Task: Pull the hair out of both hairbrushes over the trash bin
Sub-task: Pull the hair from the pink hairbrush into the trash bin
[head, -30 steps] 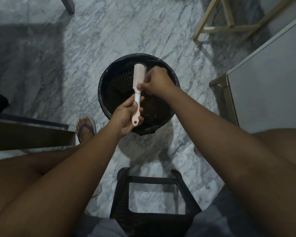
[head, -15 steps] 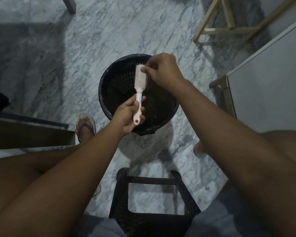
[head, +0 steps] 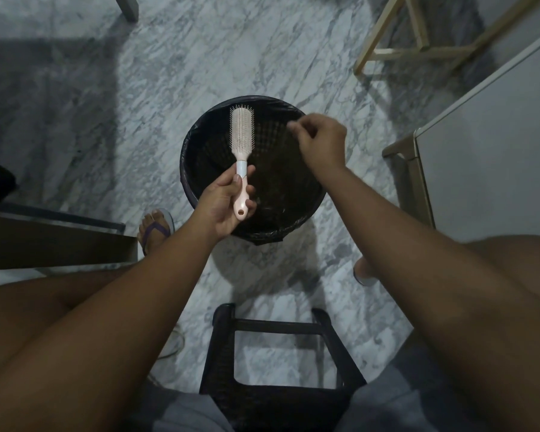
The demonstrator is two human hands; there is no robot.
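Observation:
A pale pink hairbrush (head: 242,141) with a white collar is upright over the black-lined trash bin (head: 197,141), bristles facing me. My left hand (head: 223,202) grips its handle near the bin's front rim. My right hand (head: 320,141) hovers over the right side of the bin, apart from the brush, fingertips pinched together; a faint wisp of hair seems to be between them. Only one hairbrush is in view.
A black plastic stool (head: 281,366) stands between my knees, close to me. A grey cabinet (head: 487,151) fills the right side, a wooden frame (head: 396,51) stands behind it, and a dark ledge (head: 53,241) lies left. My sandalled foot (head: 155,227) rests beside the bin.
My right hand has pulled away from the brush head, moving right over the bin with its fingertips pinched. The left hand has kept the brush over the bin.

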